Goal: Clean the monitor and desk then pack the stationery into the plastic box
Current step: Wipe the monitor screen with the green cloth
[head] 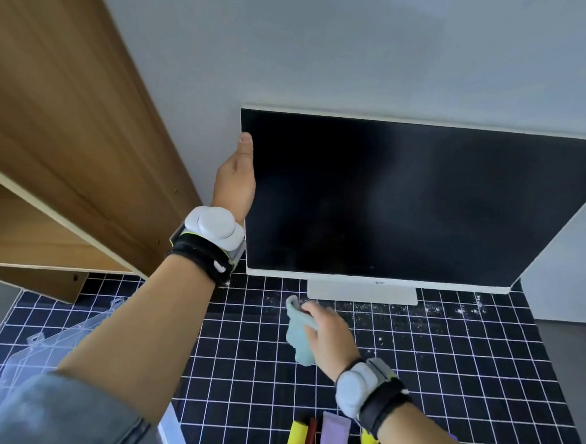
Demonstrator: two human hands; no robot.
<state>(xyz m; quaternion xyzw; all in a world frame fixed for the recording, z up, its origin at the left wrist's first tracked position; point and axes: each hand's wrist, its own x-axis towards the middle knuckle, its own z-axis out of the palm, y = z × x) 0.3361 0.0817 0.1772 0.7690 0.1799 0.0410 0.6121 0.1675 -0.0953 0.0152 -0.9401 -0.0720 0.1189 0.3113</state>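
Note:
A white-framed monitor point(406, 201) with a dark screen stands at the back of the desk. My left hand point(235, 177) grips its left edge, thumb on the screen's corner. My right hand point(329, 334) holds a light blue cloth point(300, 339) bunched on the black gridded desk mat point(241, 373), just in front of the monitor's stand point(362, 292). White dust specks point(416, 313) lie on the mat near the stand. Several pieces of stationery point(333, 440) lie at the near edge. The clear plastic box point(36, 353) sits at the left, partly behind my left arm.
A wooden shelf unit point(60, 132) overhangs the desk's left side. A grey wall point(364, 47) rises behind the monitor. Both wrists wear white devices on black straps.

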